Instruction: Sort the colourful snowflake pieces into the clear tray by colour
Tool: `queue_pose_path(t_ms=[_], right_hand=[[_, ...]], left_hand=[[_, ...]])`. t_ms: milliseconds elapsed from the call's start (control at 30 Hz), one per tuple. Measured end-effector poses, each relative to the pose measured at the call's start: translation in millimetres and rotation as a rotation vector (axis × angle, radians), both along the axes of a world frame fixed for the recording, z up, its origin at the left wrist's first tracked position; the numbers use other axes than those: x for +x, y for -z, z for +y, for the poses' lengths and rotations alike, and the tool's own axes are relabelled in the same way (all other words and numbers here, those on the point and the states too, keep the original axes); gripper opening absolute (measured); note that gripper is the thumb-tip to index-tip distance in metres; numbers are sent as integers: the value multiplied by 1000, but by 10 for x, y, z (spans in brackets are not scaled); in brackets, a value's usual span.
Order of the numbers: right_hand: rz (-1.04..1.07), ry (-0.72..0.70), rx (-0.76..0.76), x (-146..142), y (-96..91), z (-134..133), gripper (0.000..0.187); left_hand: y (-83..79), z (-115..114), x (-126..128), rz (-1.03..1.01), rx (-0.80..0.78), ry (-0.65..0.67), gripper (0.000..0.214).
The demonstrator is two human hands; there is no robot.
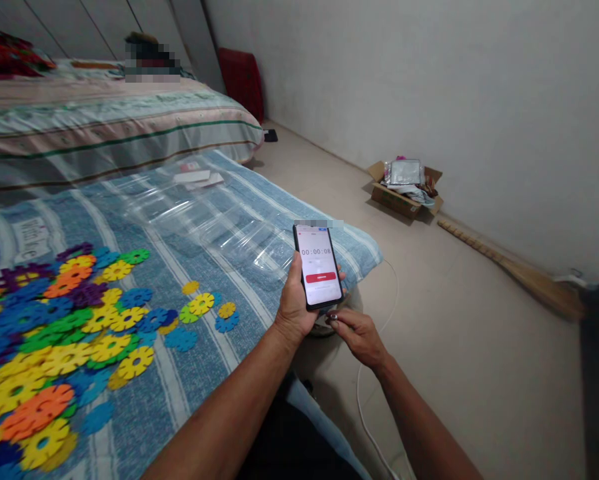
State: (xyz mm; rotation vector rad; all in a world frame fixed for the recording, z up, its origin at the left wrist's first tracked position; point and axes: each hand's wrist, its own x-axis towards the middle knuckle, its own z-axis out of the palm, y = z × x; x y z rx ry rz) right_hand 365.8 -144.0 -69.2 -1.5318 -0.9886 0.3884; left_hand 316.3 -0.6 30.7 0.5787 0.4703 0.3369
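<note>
My left hand [298, 303] is wrapped around a smartphone [322, 270] with a dark edge. Its lit screen reads 00:00:08 above a red button. Just below the phone's lower end is my right hand [360, 335], its thumb and fingers pinched together. Whatever lies between those fingertips, if anything, is too small to make out. To the left, a pile of flat, notched plastic discs [59, 357] in yellow, blue, green, orange and purple is spread over a striped blue cloth [199, 373]. Clear plastic packaging [219, 227] lies behind the discs.
A white cable [366, 417] curves along the tiled floor beside my right forearm. An open cardboard box [399, 200] with mixed items stands by the wall, near a broom [519, 273]. A second bed [129, 127] and a red case [242, 80] are at the back.
</note>
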Motion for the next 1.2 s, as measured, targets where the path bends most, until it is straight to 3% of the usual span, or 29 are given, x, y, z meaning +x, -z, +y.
queue_pose_path(t_ms=[167,433,767,1200], right_hand=[[54,-21,-22,-17,-105,-32,33],[400,-9,-61,-74,-245,75,49],[617,-9,-94,-63,-378,181,54],[721,15,-83,-93,-447,247,55]], left_hand=[[17,-18,19,2,-28,-4,63],[98,-40,49,-33,-89,-29,67],[160,-69,84,-56,-93,-80,72],[184,-87,90,-71,-64,-100,71]])
